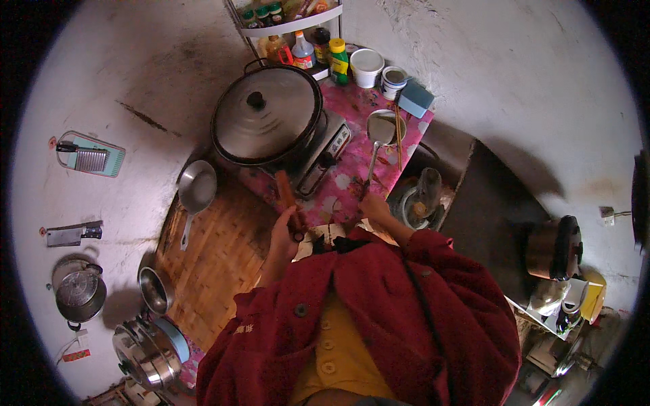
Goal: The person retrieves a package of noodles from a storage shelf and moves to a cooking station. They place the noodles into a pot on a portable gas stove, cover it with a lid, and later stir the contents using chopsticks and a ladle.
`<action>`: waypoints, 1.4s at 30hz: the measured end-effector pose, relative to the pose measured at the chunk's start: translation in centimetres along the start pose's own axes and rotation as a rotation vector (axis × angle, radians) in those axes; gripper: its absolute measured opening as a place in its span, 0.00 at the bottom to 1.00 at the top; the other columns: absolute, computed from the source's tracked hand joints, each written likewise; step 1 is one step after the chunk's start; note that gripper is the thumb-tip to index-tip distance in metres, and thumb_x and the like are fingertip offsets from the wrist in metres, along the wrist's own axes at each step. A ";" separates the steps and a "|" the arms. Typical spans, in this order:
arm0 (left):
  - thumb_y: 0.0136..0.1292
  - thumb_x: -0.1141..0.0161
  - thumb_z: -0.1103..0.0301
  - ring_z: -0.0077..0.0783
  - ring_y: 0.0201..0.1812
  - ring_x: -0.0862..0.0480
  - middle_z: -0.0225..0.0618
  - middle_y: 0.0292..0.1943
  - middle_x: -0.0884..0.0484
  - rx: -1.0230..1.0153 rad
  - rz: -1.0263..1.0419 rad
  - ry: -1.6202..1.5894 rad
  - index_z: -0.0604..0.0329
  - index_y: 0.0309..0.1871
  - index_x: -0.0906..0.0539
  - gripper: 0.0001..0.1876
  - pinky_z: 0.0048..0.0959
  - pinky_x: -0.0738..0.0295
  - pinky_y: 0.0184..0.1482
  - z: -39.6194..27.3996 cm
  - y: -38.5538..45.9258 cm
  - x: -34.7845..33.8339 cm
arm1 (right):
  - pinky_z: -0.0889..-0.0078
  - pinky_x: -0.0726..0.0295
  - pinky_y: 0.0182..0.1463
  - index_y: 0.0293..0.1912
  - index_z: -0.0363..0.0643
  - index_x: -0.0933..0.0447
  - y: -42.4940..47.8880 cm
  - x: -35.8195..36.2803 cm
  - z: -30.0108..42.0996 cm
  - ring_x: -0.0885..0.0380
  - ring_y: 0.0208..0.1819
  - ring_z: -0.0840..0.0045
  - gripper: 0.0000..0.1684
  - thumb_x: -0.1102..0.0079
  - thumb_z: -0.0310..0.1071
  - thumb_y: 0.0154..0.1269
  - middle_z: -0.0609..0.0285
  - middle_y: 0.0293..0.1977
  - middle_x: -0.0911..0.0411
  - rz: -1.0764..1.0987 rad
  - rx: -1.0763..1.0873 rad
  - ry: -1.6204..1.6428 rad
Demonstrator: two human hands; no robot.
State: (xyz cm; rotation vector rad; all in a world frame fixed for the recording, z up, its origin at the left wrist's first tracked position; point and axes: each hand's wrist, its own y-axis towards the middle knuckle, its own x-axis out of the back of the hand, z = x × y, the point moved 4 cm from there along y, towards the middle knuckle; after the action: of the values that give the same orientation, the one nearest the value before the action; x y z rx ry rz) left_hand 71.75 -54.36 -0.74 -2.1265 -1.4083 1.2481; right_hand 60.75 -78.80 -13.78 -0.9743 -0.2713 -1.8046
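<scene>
A large wok under a domed metal lid with a black knob sits on a portable stove. My left hand is closed around its reddish-brown handle, which points towards me. My right hand grips the handle end of a metal spatula. The spatula's blade lies over a small round bowl, partly covering it. A pair of chopsticks rests across the bowl's right side. Whatever is inside the wok is hidden by the lid.
A pink floral cloth covers the tabletop. Behind stand a yellow-capped green bottle, a white tub and a blue box. Left are a wooden board and a metal ladle. A cleaver hangs on the wall.
</scene>
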 end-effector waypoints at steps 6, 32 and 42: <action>0.61 0.45 0.60 0.29 0.31 0.24 0.32 0.29 0.24 0.018 0.059 -0.013 0.57 0.40 0.26 0.12 0.24 0.29 0.31 0.2 0.1 0.6 | 0.54 0.26 0.43 0.40 0.33 0.29 0.8 -0.5 -2.2 0.22 0.39 0.53 0.28 0.40 0.48 0.47 0.43 0.36 0.22 -0.068 -0.388 -0.021; 0.64 0.52 0.47 0.30 0.34 0.24 0.33 0.35 0.22 -0.102 -0.026 -0.085 0.53 0.47 0.27 0.20 0.29 0.31 0.35 0.5 -1.3 0.9 | 0.60 0.30 0.37 0.35 0.36 0.26 1.5 -0.1 1.9 0.25 0.33 0.59 0.18 0.55 0.43 0.66 0.47 0.29 0.25 -0.175 0.055 0.230; 0.64 0.56 0.43 0.34 0.37 0.25 0.34 0.39 0.24 0.027 0.047 -0.077 0.53 0.51 0.29 0.24 0.32 0.29 0.41 2.1 3.4 2.2 | 0.55 0.31 0.51 0.54 0.45 0.30 -0.7 -0.3 1.5 0.30 0.50 0.59 0.24 0.53 0.43 0.60 0.53 0.49 0.28 0.259 0.235 0.043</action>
State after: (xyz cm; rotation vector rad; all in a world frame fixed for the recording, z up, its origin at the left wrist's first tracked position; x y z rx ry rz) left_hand 72.38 -54.49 -5.22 -2.1266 -1.3710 1.3727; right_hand 60.95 -77.46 -12.83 -0.7669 -0.3079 -1.5172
